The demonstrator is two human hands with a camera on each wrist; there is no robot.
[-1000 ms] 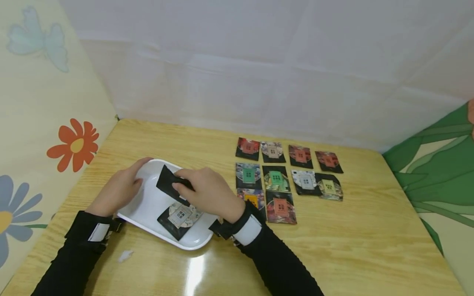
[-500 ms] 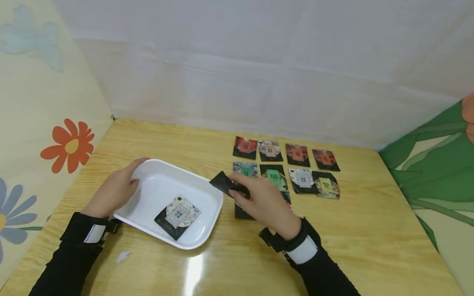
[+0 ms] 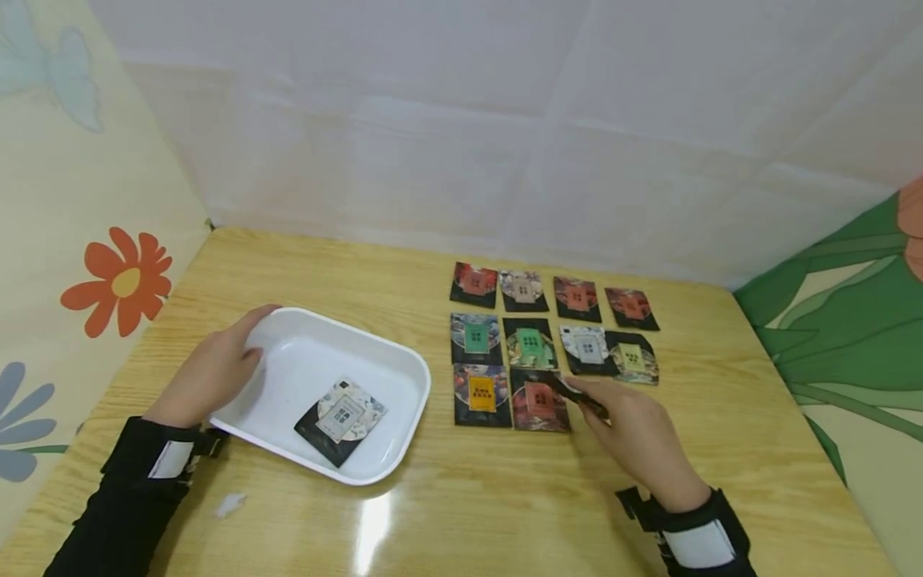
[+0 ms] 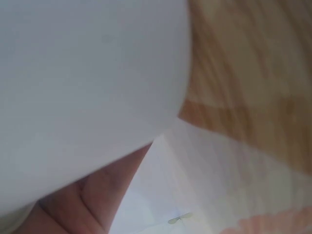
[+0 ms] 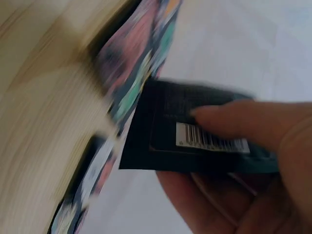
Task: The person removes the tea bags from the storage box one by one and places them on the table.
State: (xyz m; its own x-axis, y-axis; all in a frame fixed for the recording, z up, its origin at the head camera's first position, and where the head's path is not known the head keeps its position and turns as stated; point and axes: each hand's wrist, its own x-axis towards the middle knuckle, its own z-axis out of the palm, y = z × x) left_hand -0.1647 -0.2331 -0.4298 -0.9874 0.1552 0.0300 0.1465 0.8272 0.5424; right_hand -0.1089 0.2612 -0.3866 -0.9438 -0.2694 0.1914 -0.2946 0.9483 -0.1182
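Observation:
My left hand [image 3: 209,377] grips the left end of a white tray [image 3: 421,393], thumb over the rim. The tray wall [image 4: 87,73] fills much of the left wrist view, with the fingers beneath it. One black packet [image 3: 340,421] with a pale floral print and grey label lies flat in the tray. My right hand [image 3: 642,433] pinches another packet between thumb and fingers, right of the lowest row of packets. The right wrist view shows that packet's black back [image 5: 165,141] with a barcode; its front is hidden.
Several flat packets lie in rows on the wooden table [image 3: 447,497]: red ones [image 3: 577,299] at the back, green [image 3: 530,343] and grey [image 3: 586,349] in the middle, orange [image 3: 481,394] and red nearest. A white scrap [image 3: 230,504] lies before the tray. A white cloth [image 3: 433,144] hangs behind.
My right hand has moved from over the tray to the right, past the packets, still pinching the black packet. My left hand has stayed on the tray.

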